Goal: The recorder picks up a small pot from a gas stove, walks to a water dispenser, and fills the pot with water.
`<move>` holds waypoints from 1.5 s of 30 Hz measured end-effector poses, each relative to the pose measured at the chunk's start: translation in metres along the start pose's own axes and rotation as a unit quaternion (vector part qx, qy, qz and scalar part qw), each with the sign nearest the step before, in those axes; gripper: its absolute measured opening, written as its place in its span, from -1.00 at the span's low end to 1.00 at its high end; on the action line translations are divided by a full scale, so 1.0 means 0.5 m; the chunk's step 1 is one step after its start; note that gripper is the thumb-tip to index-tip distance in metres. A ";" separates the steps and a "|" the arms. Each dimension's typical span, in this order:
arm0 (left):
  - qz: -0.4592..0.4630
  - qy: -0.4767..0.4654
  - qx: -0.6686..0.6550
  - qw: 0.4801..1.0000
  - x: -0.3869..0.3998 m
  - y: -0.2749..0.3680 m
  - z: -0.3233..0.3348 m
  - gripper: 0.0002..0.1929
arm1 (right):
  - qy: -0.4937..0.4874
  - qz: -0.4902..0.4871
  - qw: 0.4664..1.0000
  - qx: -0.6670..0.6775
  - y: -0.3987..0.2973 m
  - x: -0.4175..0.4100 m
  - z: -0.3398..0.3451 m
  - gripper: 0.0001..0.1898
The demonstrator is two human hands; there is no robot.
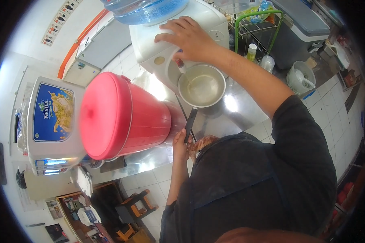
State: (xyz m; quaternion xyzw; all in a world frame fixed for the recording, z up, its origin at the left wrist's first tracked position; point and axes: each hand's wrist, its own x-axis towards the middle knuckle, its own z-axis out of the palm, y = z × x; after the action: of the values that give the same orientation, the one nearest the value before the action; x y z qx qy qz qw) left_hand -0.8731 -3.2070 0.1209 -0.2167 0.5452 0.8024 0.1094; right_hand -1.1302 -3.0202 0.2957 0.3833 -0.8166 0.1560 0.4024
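My left hand (pixel 182 144) grips the black handle (pixel 191 121) of a light metal saucepan (pixel 204 86). The pan is level under the red-topped tap (pixel 180 63) of a white water dispenser (pixel 152 39). From the spout a thin stream of water (pixel 189 79) falls into the pan, where some liquid shows. My right hand (pixel 187 38) reaches over the dispenser's front, its thumb on the tap and its other fingers spread apart near the top. A blue water bottle (pixel 149 10) sits on the dispenser.
To the left, a lidded pink bucket (pixel 149 118) stands on the steel table (pixel 243 112), beside a Nestea drink dispenser (pixel 53 112). At right are a green-framed wire rack (pixel 258 13), a grey cooler box (pixel 301 18) and a plastic tub (pixel 301 77). A stool (pixel 137 205) stands below.
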 end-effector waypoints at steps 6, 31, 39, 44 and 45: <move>0.004 0.005 -0.012 1.000 0.000 -0.003 -0.001 -0.72 | -0.001 0.000 1.000 0.004 -0.002 0.001 -0.003 -0.26; 0.000 0.000 -0.004 1.000 0.002 -0.006 -0.006 -0.72 | -0.013 0.009 1.000 0.007 -0.001 0.000 0.004 -0.30; -0.004 0.004 -0.017 1.000 0.001 -0.002 0.002 -0.71 | -0.023 0.015 1.000 0.015 -0.005 0.005 -0.013 -0.31; 0.006 -0.013 -0.015 1.000 0.002 0.003 0.001 -0.71 | -0.042 -0.003 0.994 0.099 -0.013 0.015 -0.054 -0.28; 0.004 -0.012 -0.015 1.000 0.002 0.004 0.003 -0.71 | -0.043 -0.002 0.994 0.100 -0.012 0.014 -0.053 -0.28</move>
State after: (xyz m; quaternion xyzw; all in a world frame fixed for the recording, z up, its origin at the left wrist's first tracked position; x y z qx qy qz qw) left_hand -0.8749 -3.2062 0.1225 -0.2062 0.5324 0.8137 0.1093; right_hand -1.1141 -3.0128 0.3173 0.4297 -0.8127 0.2192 0.3268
